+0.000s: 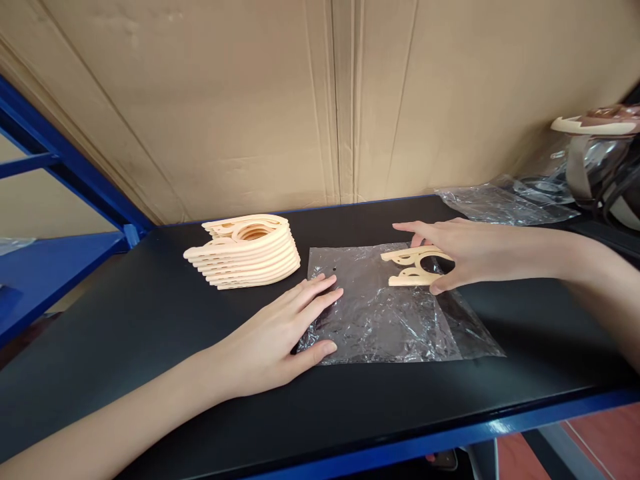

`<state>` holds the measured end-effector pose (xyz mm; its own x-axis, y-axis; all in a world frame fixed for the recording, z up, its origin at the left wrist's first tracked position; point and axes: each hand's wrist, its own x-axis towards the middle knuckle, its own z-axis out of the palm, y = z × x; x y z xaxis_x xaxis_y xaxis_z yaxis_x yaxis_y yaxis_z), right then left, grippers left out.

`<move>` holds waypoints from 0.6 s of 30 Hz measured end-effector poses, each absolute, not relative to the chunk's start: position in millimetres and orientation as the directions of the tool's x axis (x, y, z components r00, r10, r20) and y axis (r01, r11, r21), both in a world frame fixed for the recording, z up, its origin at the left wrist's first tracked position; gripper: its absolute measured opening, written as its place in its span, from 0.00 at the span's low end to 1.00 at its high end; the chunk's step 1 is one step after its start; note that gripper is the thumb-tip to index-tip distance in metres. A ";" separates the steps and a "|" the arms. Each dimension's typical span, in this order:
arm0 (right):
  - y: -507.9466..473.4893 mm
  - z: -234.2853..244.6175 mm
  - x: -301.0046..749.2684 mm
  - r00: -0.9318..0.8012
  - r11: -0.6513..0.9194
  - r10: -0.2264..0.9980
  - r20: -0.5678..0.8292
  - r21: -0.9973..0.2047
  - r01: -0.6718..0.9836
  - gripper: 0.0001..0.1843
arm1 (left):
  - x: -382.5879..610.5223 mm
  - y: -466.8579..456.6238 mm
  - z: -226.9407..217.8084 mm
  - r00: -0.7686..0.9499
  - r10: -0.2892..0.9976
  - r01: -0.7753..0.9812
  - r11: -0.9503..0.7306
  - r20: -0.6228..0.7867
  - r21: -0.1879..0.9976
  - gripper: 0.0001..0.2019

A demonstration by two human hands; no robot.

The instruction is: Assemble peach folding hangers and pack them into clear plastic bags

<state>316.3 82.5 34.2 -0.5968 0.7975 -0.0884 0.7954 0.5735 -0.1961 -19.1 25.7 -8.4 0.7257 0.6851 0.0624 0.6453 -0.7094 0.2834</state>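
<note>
A clear plastic bag (370, 327) lies flat and crinkled on the black tabletop. My left hand (285, 333) rests on the bag's left side, fingers stretched out and holding nothing. Over the bag's right part, my right hand (457, 252) grips the rounded end of a cream folding hanger (413, 281) between thumb and fingers. The hanger's two folded arms point left; whether it touches the bag I cannot tell. Left of the bag, a neat stack of matching folding hangers (255, 263) stands with several pieces on top of each other.
A cardboard wall (240, 113) rises behind the black tabletop (125, 320), and a blue metal frame (90, 183) stands at the left. More clear plastic (505, 203) lies at the back right, near a bundle with brown straps (580, 167). A blue edge (450, 427) runs along the front.
</note>
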 end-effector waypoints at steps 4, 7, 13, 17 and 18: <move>79.7 33.1 304.1 -0.601 0.565 0.796 -0.075 -0.264 0.781 0.53 | -18.6 25.1 -8.0 0.732 0.678 0.640 -0.718 0.068 0.272 0.27; 79.2 32.8 301.1 -0.604 0.568 0.796 -0.042 -0.292 0.769 0.52 | -19.2 25.8 -8.5 0.729 0.681 0.641 -0.716 0.074 0.277 0.27; 93.4 28.5 329.8 -0.506 0.478 0.859 -0.078 -0.232 0.847 0.56 | -20.7 28.0 -9.6 0.754 0.653 0.616 -0.739 0.067 0.272 0.28; 94.9 27.4 338.1 -0.466 0.438 0.879 -0.097 -0.219 0.872 0.54 | -20.1 26.2 -9.8 0.732 0.677 0.639 -0.722 0.076 0.266 0.27; 93.8 27.6 336.8 -0.480 0.461 0.876 -0.042 -0.221 0.859 0.52 | -19.9 25.7 -9.7 0.732 0.677 0.639 -0.722 0.077 0.266 0.27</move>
